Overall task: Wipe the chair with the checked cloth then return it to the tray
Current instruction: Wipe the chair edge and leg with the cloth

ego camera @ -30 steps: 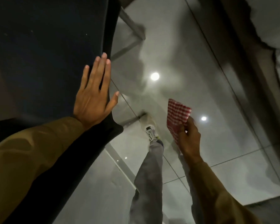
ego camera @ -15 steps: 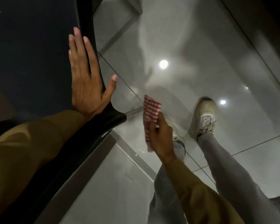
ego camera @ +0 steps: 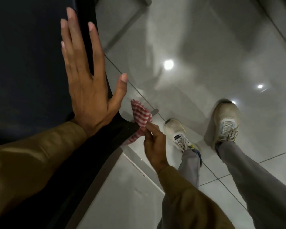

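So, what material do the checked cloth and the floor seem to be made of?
The checked cloth, pinched in the right hand, looks like thin woven fabric, probably cotton: it folds softly and has a matte red-and-white check. The floor looks like glazed or polished tile: pale, glossy, mirroring ceiling lights, with thin dark joint lines.

Dark chair (ego camera: 31, 66) edge, red-and-white checked cloth (ego camera: 141, 119) folded, pressed against its corner

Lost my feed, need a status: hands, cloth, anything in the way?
Left hand flat on chair. Right hand pinching checked cloth at chair's corner. Tray not in view. Nothing in the way.
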A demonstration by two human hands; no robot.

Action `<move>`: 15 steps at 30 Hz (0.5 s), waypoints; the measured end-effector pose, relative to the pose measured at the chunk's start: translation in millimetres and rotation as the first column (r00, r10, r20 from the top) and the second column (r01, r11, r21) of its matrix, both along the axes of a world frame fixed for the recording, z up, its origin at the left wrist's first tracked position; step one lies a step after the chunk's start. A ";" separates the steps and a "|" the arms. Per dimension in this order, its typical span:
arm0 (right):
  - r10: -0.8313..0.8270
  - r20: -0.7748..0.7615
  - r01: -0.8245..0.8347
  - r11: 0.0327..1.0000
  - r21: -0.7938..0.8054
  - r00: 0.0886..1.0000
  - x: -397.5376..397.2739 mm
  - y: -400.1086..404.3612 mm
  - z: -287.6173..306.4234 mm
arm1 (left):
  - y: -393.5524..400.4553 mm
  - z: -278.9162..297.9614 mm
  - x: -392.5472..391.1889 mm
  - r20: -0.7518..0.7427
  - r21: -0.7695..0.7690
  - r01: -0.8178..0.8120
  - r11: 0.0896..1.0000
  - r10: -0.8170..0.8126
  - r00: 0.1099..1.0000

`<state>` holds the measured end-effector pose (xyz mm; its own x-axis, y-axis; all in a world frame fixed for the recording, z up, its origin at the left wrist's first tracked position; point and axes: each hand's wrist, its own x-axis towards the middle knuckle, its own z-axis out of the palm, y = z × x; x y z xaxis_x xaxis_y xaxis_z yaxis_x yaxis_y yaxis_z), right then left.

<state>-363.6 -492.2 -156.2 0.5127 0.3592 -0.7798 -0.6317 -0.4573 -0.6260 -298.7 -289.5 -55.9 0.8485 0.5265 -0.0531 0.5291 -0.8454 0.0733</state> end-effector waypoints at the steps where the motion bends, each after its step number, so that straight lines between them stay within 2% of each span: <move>1: -0.034 -0.074 0.032 0.999 -0.031 0.997 2.5 -0.3 -17.0 | -0.5 -0.5 0.2 -0.003 0.006 0.002 1.000 -0.002 1.000; 4: 0.046 -0.130 -0.072 0.977 -0.200 0.990 15.0 0.2 -65.7 | -1.4 -1.3 -1.0 -0.006 0.009 -0.005 1.000 0.005 1.000; 6: -0.048 -0.178 0.004 0.971 -0.240 0.983 22.9 5.7 -74.0 | -1.8 -1.5 -0.3 -0.007 0.009 -0.013 1.000 0.013 1.000; 8: -0.130 -0.278 0.064 0.970 -0.234 0.952 22.2 6.8 -56.1 | -3.8 -0.5 0.3 -0.016 0.012 -0.016 1.000 0.016 1.000; 9: -0.234 -0.342 0.173 0.965 -0.199 0.910 18.2 8.7 -41.8 | -4.8 1.2 0.5 -0.019 0.011 -0.017 1.000 0.017 1.000; 12: -0.215 -0.253 0.206 0.977 -0.060 0.943 1.9 4.3 9.1 | -4.6 4.3 0.5 -0.028 -0.008 -0.023 1.000 0.023 0.999; 15: -0.136 -0.112 0.136 0.991 -0.014 0.984 -4.1 1.3 13.6 | -3.2 4.2 1.3 -0.022 -0.016 -0.017 1.000 0.017 1.000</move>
<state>-367.7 -490.8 -142.6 0.4650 0.2869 -0.8375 -0.7547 -0.3661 -0.5444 -297.5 -292.7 -51.7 0.8379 0.5398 -0.0805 0.5451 -0.8350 0.0748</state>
